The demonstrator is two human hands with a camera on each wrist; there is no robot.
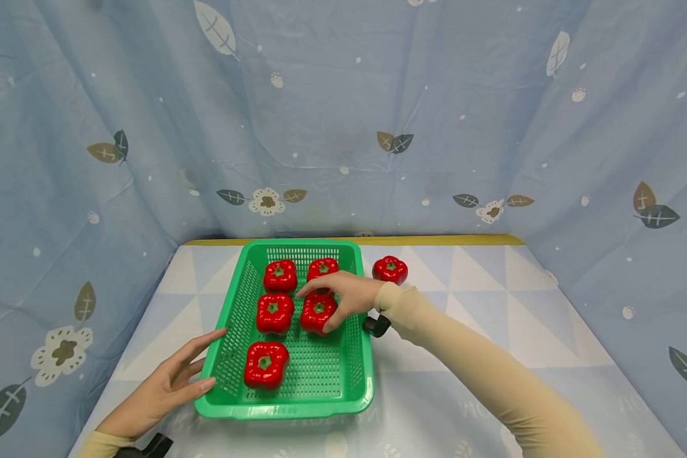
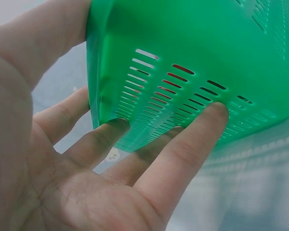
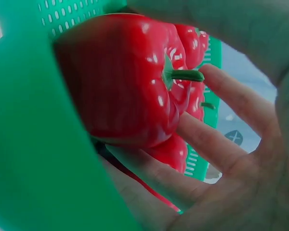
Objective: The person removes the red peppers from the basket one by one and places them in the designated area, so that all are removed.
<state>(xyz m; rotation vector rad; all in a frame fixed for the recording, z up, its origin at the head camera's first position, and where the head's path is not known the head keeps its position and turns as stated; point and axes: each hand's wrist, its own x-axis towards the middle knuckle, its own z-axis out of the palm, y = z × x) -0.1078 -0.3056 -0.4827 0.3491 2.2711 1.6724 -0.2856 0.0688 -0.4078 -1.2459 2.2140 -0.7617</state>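
White and pale-blue triangles are printed on the tabletop (image 1: 538, 318). Nearest, the outer left wall of the green basket (image 1: 286, 412) is touched by the left grip (image 1: 168, 385), its fingers outstretched and spread. Inside, the front-left pepper (image 1: 266, 367) is set apart. Beyond it, two are placed abreast, the right-hand pepper (image 1: 317, 310) loosely clasped by the right grip (image 1: 346, 294). Two more are seen behind. Outside, by the basket's right side, a sixth pepper (image 1: 390, 270) is set down. Farthest, a leaf-patterned blue curtain (image 1: 343, 83) is hung.

Bright, even light is filling head view; highlights are glinting on peppers (image 1: 266, 365). Right wrist: near basket wall (image 3: 38, 139) is blurring.
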